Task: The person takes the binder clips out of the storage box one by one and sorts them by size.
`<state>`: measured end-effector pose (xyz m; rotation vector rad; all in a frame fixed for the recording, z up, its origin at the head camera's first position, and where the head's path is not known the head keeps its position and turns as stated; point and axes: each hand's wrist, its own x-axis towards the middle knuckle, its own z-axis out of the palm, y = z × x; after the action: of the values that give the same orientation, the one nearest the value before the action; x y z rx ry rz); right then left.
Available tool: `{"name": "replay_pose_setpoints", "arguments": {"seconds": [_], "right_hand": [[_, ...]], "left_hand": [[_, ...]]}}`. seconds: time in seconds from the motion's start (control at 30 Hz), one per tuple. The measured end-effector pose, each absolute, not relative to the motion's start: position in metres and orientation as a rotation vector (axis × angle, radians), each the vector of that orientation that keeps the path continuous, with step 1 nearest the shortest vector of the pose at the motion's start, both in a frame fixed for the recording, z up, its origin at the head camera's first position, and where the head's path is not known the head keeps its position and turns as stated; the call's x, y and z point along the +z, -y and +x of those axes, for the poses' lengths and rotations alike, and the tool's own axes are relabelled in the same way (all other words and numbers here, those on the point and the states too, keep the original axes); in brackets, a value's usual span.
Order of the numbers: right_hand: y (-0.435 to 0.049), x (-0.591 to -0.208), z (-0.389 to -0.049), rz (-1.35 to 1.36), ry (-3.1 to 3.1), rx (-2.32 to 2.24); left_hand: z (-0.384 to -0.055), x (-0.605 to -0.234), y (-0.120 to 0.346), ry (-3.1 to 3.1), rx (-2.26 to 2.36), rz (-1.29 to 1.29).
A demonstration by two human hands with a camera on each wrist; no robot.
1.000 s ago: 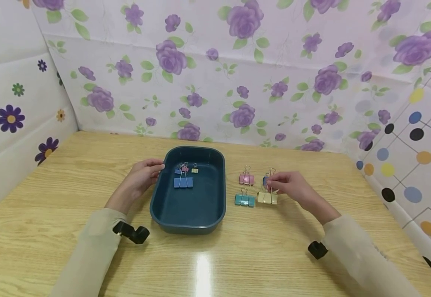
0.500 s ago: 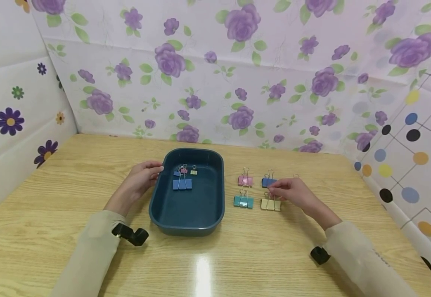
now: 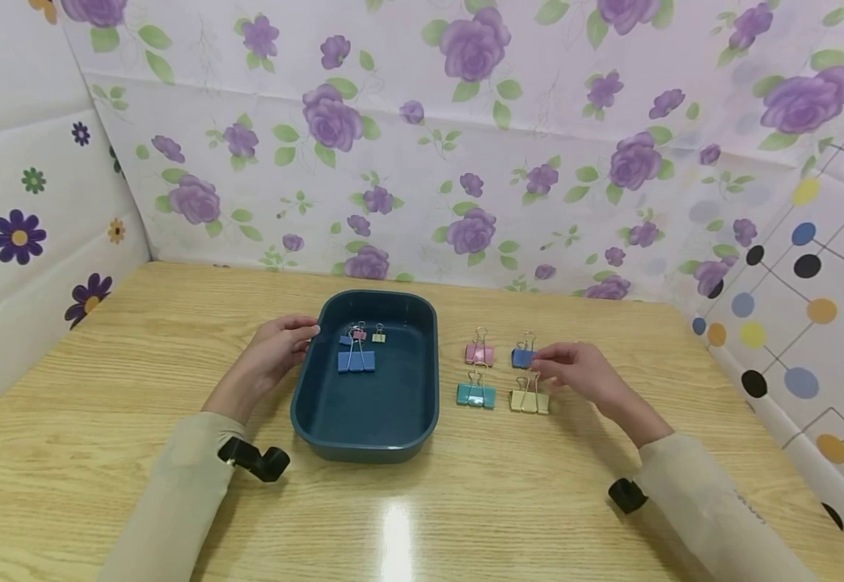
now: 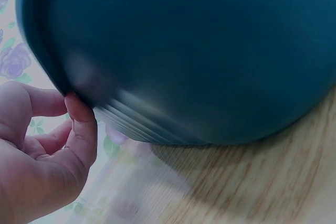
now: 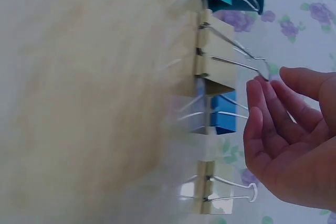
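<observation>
My left hand pinches the left rim of a dark blue plastic tub, thumb and finger at its edge in the left wrist view. Over at the right, my right hand hovers by the wire handles of a cream binder clip. In the right wrist view its thumb and fingertips stand apart beside that clip's handle. A blue binder clip stands just behind, partly covered by my fingers. Left of these are a pink binder clip and a teal binder clip.
Inside the tub stand a large blue binder clip and small ones, including a pink clip and a yellow clip. Another pale clip shows in the right wrist view. Flowered cloth hangs behind the wooden table.
The cream clip has shifted slightly right and nearer, and my right hand has let go of its handle and drawn a little away. My left hand stays on the tub's rim.
</observation>
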<state>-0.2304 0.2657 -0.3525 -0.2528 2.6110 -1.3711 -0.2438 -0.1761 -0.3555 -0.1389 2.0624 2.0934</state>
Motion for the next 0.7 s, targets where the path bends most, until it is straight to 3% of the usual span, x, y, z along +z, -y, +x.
{"name": "replay_pose_setpoints", "arguments": {"seconds": [0.4, 0.7], "right_hand": [[-0.247, -0.304, -0.249, -0.250, -2.612, -1.514], [-0.200, -0.270, -0.268, -0.324, -2.601, -1.575]], "left_hand": [[-0.243, -0.355, 0.176, -2.061, 2.088, -0.125], [-0.243, -0.354, 0.177, -2.062, 2.074, -0.138]]}}
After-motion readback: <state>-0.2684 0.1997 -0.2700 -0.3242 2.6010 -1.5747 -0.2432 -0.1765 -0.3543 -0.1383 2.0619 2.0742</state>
